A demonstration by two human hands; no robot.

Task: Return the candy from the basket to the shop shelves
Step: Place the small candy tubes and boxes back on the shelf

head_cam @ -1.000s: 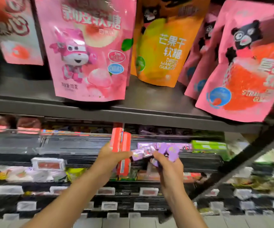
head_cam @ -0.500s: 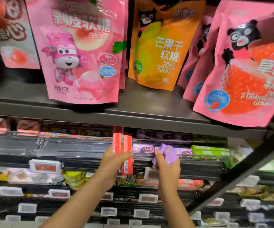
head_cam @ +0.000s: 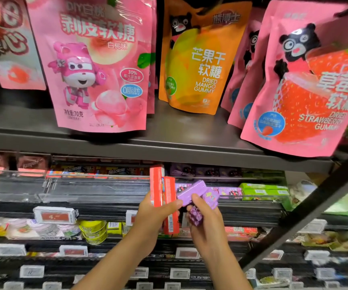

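My left hand (head_cam: 151, 216) grips two red candy packs (head_cam: 164, 191), held upright in front of the tiered candy shelf (head_cam: 97, 191). My right hand (head_cam: 205, 218) holds several purple candy packs (head_cam: 198, 192) just to the right of the red ones, touching them. Behind the hands, a row of purple packs (head_cam: 227, 190) lies in the shelf tray, with green packs (head_cam: 263, 190) to its right. No basket is in view.
Large gummy bags stand on the upper shelf (head_cam: 168, 141): a pink peach bag (head_cam: 97, 65), an orange mango bag (head_cam: 202, 59), pink strawberry bags (head_cam: 307, 88). Price tags (head_cam: 55, 215) line the lower tiers. A dark diagonal bar (head_cam: 307, 210) crosses at the right.
My right hand has drawn back from the purple row toward the red packs, still holding purple packs. The left hand has stayed with the red packs.
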